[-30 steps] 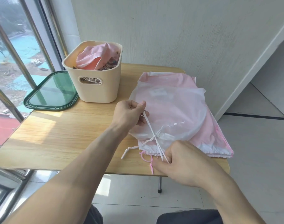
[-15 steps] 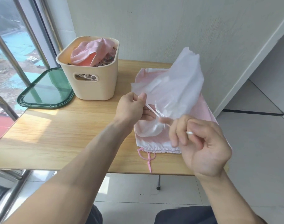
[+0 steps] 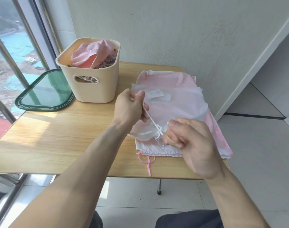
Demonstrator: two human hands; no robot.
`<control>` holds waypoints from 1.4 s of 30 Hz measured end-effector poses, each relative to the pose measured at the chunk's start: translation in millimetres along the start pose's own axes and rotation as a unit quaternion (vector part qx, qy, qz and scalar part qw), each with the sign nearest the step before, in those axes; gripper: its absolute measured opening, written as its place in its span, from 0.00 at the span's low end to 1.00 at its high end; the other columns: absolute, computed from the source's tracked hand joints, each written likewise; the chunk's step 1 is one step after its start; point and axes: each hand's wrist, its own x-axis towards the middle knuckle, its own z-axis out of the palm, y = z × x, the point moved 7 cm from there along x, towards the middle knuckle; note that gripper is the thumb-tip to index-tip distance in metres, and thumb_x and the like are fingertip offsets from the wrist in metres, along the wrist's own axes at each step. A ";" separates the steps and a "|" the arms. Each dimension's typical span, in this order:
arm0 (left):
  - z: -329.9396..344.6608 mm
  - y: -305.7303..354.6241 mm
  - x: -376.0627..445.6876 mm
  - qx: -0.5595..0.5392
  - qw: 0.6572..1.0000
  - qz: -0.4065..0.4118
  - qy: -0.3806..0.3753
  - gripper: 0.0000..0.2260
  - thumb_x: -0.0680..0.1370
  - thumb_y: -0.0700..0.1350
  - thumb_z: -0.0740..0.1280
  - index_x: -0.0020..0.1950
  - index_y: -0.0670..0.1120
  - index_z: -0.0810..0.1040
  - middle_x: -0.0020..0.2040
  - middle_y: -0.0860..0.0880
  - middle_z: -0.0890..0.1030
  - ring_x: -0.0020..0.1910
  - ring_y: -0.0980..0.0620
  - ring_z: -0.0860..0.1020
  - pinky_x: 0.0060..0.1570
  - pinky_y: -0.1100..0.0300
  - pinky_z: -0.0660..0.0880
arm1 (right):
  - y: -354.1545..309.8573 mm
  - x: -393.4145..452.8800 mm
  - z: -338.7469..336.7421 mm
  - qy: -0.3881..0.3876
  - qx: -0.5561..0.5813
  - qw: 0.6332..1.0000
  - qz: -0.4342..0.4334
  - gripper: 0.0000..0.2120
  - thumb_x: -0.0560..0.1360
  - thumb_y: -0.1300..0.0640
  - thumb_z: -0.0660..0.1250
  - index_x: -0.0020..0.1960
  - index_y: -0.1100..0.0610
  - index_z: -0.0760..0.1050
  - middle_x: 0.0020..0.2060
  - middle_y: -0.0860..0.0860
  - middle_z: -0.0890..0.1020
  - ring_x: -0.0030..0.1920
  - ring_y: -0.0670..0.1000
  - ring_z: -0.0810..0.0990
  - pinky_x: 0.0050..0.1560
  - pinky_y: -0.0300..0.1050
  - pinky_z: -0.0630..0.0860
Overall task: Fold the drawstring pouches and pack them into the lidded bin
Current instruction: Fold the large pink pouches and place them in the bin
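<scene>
pinching the white cord (image 3: 150, 120), the left hand (image 3: 129, 107) and right hand (image 3: 189, 142) hold a sheer white pouch (image 3: 170, 109) (mouth toward the person) lengthwise over pink pouches (image 3: 165, 78) beside the bin (image 3: 89, 79).

Head view, the only one I have: worn on the head, facing forward and down, close over the wooden table (image 3: 61, 137); forearms enter from the lower edge, window at left of frame.
</scene>
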 end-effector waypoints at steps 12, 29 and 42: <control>9.8 12.8 -35.7 0.424 0.853 0.087 -0.292 0.16 0.71 0.65 0.71 0.45 0.53 0.79 0.42 0.57 0.81 0.42 0.56 0.78 0.51 0.51 0.77 | -21.4 22.7 -65.9 0.172 0.003 0.976 -0.136 0.08 0.70 0.64 0.67 0.49 0.58 0.78 0.45 0.49 0.83 0.50 0.52 0.83 0.56 0.44 0.77; -24.5 7.7 3.0 0.165 0.985 0.042 -0.041 0.17 0.84 0.50 0.59 0.44 0.41 0.78 0.37 0.49 0.76 0.37 0.51 0.74 0.39 0.56 0.71 | 28.1 17.7 -117.9 -0.028 -0.109 0.989 0.094 0.30 0.67 0.58 0.80 0.67 0.61 0.77 0.62 0.55 0.83 0.66 0.52 0.79 0.64 0.47 0.77; -6.4 -7.1 7.6 0.452 0.879 0.066 -0.134 0.23 0.81 0.53 0.63 0.74 0.48 0.69 0.69 0.48 0.76 0.68 0.47 0.73 0.60 0.61 0.66 | 54.5 22.9 -136.0 0.170 -0.300 0.917 0.202 0.08 0.70 0.47 0.78 0.48 0.49 0.86 0.48 0.43 0.86 0.50 0.39 0.82 0.46 0.39 0.77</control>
